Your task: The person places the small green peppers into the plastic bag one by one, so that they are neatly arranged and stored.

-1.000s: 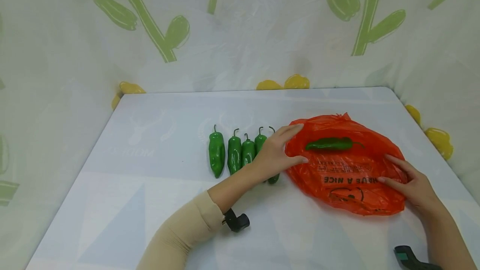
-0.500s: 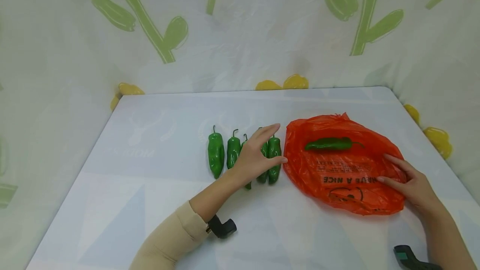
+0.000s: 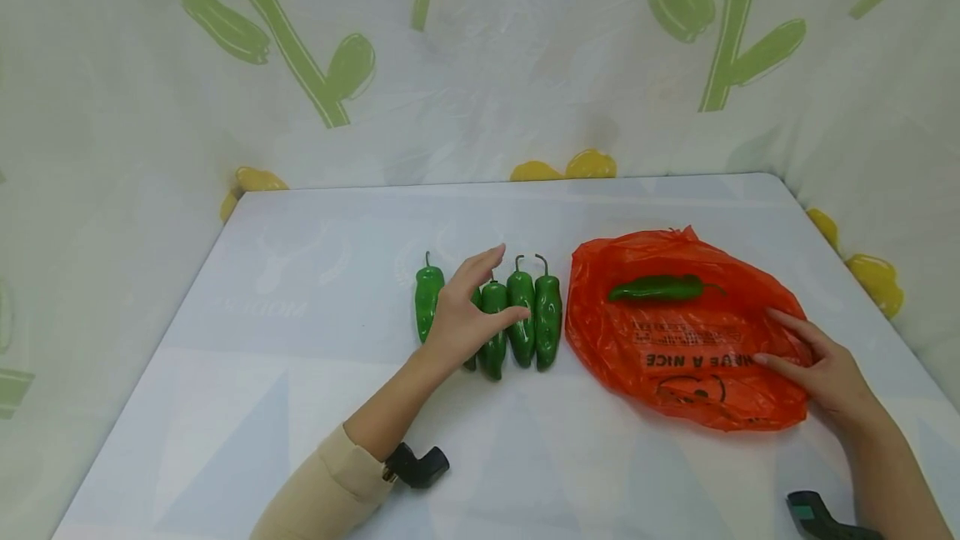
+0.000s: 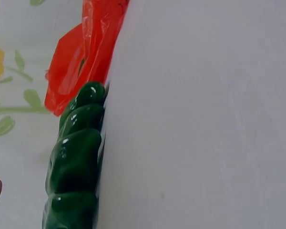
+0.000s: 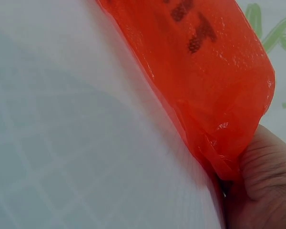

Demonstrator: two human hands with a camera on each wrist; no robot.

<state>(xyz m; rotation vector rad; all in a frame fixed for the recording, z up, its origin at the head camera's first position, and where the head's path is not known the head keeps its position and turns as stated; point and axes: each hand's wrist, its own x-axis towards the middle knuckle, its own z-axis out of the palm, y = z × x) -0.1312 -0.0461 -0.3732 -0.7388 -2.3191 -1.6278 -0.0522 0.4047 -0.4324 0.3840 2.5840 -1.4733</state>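
My left hand [image 3: 467, 313] hovers over a row of several green peppers, its thumb and fingers spread with nothing between them. The pepper [image 3: 547, 322] at the row's right end lies beside a red plastic bag [image 3: 600, 357]. Part of the row is hidden behind the left hand; in the left wrist view the peppers [image 4: 74, 157] lie side by side. Another green pepper [image 3: 656, 288] lies crosswise on the bag. At the bag's right edge, my right hand [image 3: 825, 365] rests with thumb and forefinger apart on the plastic [image 5: 214, 81].
All of it lies on a white table [image 3: 337, 407] with pale blue triangles. Behind stands a curtain [image 3: 480, 65] printed with green stems and yellow shapes. A black wrist camera [image 3: 420, 467] sits below the left sleeve; another dark wrist device [image 3: 817, 515] shows near the right forearm.
My left hand has moved leftward from the bag's left edge to above the pepper row, uncovering the peppers on the right. The right hand, bag and peppers stay in place.
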